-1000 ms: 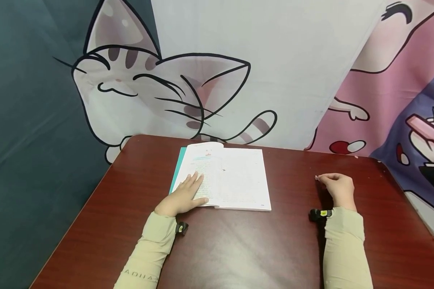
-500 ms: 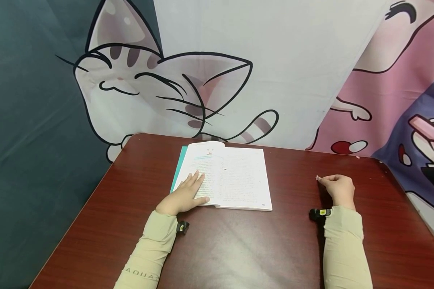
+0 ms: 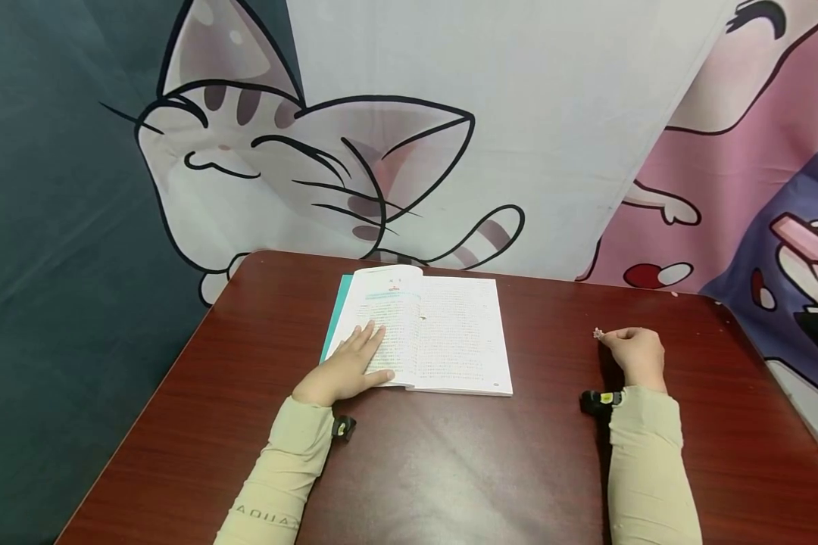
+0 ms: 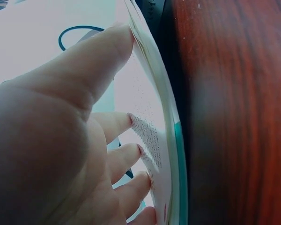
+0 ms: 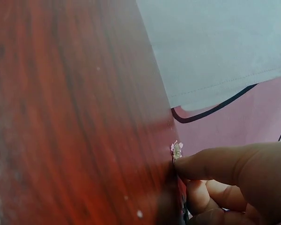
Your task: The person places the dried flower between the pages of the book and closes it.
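Note:
An open book (image 3: 460,333) with a teal cover lies on the table. My left hand (image 3: 344,371) rests on its left page, fingers spread and straight; in the left wrist view the thumb (image 4: 98,58) lies near the page's lower edge. To the right of the book, my right hand (image 3: 634,354) pinches a tiny pale pink flower (image 5: 176,149) between thumb and fingertips. The flower (image 3: 597,333) sticks out to the left of the fingers, over the table; its lower part is hidden by them. A small dark speck (image 3: 423,318) sits at the book's fold, too small to tell.
The dark red wooden table (image 3: 538,454) reaches back to a cloth backdrop (image 3: 552,151) with cartoon cats. A few small pale bits (image 3: 675,294) lie near its back right edge. Black wrist cameras (image 3: 596,403) sit on both wrists.
Both hands stay almost in place. The right hand has shifted very slightly, and a little more of the flower shows beyond its fingertips.

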`<state>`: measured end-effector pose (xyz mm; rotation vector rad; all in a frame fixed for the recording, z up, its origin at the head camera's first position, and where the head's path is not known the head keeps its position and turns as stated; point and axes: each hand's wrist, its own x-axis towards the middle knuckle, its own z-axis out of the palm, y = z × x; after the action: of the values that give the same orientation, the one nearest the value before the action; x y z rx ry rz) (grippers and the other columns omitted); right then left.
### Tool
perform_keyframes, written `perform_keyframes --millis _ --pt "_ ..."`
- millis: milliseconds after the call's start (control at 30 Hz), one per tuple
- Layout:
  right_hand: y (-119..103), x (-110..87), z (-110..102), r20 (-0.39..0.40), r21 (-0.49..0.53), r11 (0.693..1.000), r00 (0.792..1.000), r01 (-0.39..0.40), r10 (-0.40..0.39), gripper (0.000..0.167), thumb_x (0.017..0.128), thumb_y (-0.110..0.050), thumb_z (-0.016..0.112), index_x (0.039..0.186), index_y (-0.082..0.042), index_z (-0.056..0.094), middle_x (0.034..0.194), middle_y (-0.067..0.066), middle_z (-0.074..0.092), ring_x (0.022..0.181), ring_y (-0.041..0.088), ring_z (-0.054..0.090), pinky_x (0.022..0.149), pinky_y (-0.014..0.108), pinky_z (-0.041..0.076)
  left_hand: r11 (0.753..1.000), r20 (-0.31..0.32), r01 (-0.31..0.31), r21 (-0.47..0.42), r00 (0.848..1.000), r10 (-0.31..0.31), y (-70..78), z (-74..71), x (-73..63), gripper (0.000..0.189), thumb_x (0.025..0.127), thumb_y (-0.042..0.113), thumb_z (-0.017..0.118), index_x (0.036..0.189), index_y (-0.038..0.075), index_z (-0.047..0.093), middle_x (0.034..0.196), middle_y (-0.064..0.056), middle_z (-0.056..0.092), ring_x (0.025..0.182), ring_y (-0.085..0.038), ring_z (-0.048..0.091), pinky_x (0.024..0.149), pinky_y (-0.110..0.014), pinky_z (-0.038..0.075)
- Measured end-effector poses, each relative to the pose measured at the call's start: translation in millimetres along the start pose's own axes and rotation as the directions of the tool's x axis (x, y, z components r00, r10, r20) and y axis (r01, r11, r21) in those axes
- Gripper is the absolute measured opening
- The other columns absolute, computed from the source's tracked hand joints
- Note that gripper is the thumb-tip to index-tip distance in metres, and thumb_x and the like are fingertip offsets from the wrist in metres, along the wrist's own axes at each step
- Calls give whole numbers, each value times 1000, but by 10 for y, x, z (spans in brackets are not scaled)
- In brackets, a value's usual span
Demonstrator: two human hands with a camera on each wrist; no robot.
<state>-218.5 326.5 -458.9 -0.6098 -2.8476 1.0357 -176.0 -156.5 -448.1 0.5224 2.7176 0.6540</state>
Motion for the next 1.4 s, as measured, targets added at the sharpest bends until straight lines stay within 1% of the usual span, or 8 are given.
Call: perform_keyframes --millis 233,433,533,667,833,1067,1233,1400 --pt "-11 -6 -14 7 -1 1000 1000 7 -7 37 95 -29 68 96 7 76 111 28 68 94 36 55 69 37 42 1000 -3 -1 -4 1000 1 14 -8 -4 82 101 41 61 160 0 23 166 -25 13 152 -47 10 120 -61 15" --pt "-34 -3 0 -28 13 999 999 37 -36 33 95 -25 67 95 7 75 106 27 68 93 36 55 70 36 41 1000 1 0 -19 1000 0 9 -4 -7 81 101 41 61 160 0 23 166 -24 12 153 -46 9 121 -60 15" --pt "-77 -4 10 -44 27 998 998 54 -52 34 95 -27 67 94 6 74 92 19 69 87 30 54 68 33 41 1000 2 2 -19 1000 -2 7 -3 -6 81 101 41 61 160 0 23 167 -24 12 153 -45 8 121 -60 15" --pt "-186 -16 11 -79 60 994 993 91 -86 33 94 -29 69 96 4 74 72 -2 65 80 19 52 64 27 41 1000 5 10 -11 1000 -10 4 -3 -5 81 101 41 61 160 0 23 167 -24 12 153 -46 9 120 -61 15" --pt "-348 -63 12 -99 123 985 989 121 -109 33 94 -31 68 101 1 75 67 -11 60 73 11 50 62 24 41 1000 9 17 -5 1000 -17 4 -6 -5 81 101 42 60 160 1 23 167 -23 12 153 -46 9 120 -62 15" --pt "-546 -164 29 -63 261 951 986 167 -156 36 95 -35 70 105 0 74 70 -2 64 60 5 54 54 20 46 1000 2 12 -4 1000 -12 14 -7 2 81 101 41 61 160 0 24 166 -24 13 152 -46 11 120 -61 15" --pt "-699 -240 109 -43 353 921 986 166 -161 34 94 -34 72 104 -2 72 68 -7 60 58 5 54 53 20 46 1000 2 13 -8 1000 -13 12 -4 4 81 101 41 61 160 1 23 167 -23 12 153 -45 10 121 -61 14" --pt "-844 -292 239 -38 433 878 977 205 -209 27 94 -27 73 100 -1 71 66 -8 57 54 6 51 50 21 44 1000 1 19 -9 1000 -19 13 -8 6 81 101 41 61 161 1 23 167 -23 12 153 -45 9 121 -60 14"
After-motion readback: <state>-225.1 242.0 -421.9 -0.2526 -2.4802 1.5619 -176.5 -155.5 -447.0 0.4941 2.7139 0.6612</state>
